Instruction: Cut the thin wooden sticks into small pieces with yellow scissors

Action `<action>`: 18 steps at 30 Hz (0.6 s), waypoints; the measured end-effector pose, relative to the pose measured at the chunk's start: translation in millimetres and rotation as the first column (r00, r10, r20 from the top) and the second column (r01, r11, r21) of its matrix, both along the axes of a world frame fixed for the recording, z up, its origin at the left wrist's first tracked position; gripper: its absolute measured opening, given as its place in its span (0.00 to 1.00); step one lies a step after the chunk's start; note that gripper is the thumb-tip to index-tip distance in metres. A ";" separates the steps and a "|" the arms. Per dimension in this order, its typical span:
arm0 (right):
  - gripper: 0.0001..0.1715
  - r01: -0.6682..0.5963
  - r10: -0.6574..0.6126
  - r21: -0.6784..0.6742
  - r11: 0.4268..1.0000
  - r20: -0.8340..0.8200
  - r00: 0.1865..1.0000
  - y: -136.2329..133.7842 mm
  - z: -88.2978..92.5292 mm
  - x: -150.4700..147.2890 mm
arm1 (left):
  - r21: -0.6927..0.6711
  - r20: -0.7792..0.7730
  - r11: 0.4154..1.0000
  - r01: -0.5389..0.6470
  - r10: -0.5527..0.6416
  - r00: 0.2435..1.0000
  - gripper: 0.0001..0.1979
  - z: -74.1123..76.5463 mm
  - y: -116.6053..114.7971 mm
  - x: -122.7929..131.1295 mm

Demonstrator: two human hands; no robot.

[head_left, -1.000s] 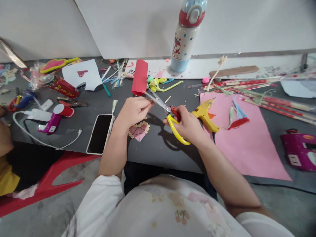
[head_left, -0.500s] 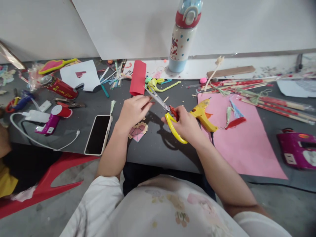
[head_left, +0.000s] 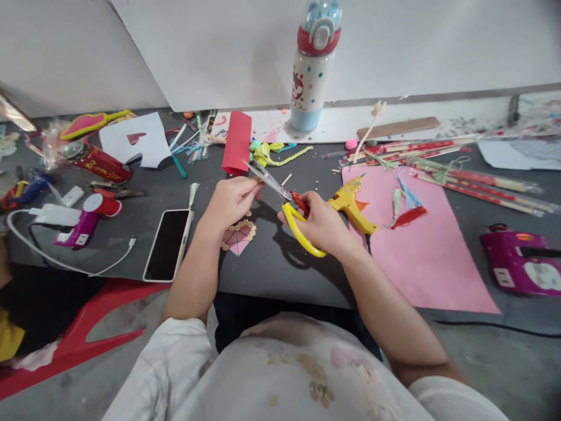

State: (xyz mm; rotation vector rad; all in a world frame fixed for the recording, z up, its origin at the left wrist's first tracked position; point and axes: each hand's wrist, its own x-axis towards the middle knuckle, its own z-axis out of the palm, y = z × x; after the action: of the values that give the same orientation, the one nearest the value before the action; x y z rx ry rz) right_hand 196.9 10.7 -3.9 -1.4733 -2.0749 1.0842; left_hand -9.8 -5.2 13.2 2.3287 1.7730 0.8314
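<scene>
Above the middle of the dark grey desk (head_left: 272, 269), a pair of steel scissors with yellow plastic handles (head_left: 280, 190) is gripped in the right hand (head_left: 322, 225). Its fingers are closed through the loops and the blades are angled up and left, apparently to meet the left hand (head_left: 230, 199), whose fingers are pinched together at the blades on something too small to be made out. Just under the left hand a pink heart-shaped paper piece with a pale beaded edge (head_left: 239, 237) is laid flat, seemingly kept within reach, and a yellow plastic glue gun (head_left: 350, 202) is rested just beside the right hand.
</scene>
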 end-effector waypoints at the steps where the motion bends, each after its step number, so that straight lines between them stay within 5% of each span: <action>1: 0.23 -0.004 0.004 -0.002 1.000 -0.008 1.000 -0.2 -0.1 -0.1 | -0.011 0.011 1.000 0.003 -0.003 1.000 0.15 1.3 -0.4 0.4; 18: 0.21 -0.010 0.011 0.025 1.000 -0.028 1.000 -0.8 -2.1 0.7 | -0.104 0.070 0.994 0.021 -0.013 0.997 0.16 9.1 -2.1 5.0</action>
State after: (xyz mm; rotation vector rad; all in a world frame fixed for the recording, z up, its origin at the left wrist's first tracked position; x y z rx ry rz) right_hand 197.6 9.9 -6.0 -1.4288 -2.0712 1.0729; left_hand -4.7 -7.3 22.3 2.2193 1.7232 0.7866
